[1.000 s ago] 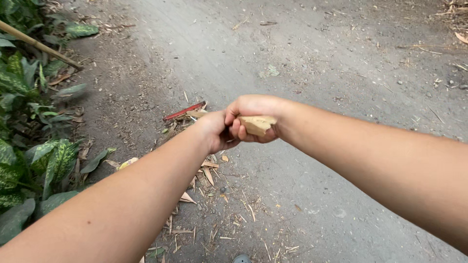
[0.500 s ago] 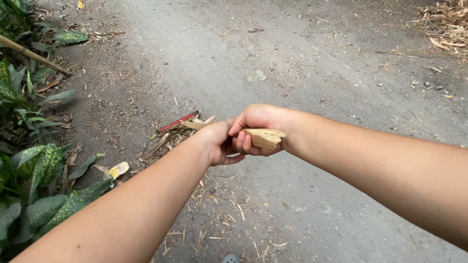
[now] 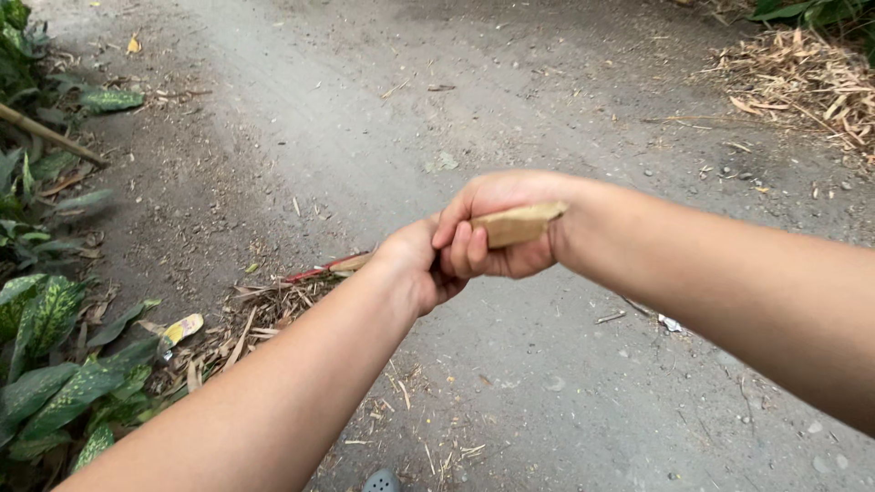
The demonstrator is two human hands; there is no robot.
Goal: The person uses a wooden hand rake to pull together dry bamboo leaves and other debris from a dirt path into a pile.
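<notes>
At the left edge of the frame, green spotted leaves (image 3: 46, 364) are seen beside a bamboo stem (image 3: 46, 135) in the upper left. A small yellow scrap (image 3: 182, 328), maybe a wrapper, is seen low on the left among dry bits (image 3: 264, 314). No words can be made out on it. In the middle, a tan wooden stick (image 3: 515, 223) is gripped by both hands, one right behind the other. The left hand (image 3: 415, 269) is closed around the far part, where a red strip (image 3: 324, 267) shows. The right hand (image 3: 497, 228) is wrapped tight around the near end, fingers curled under. It seems to be held this way so it can be swung low over the dirt path (image 3: 383, 109). A pile of dry straw (image 3: 802, 82) is seen in the upper right.
</notes>
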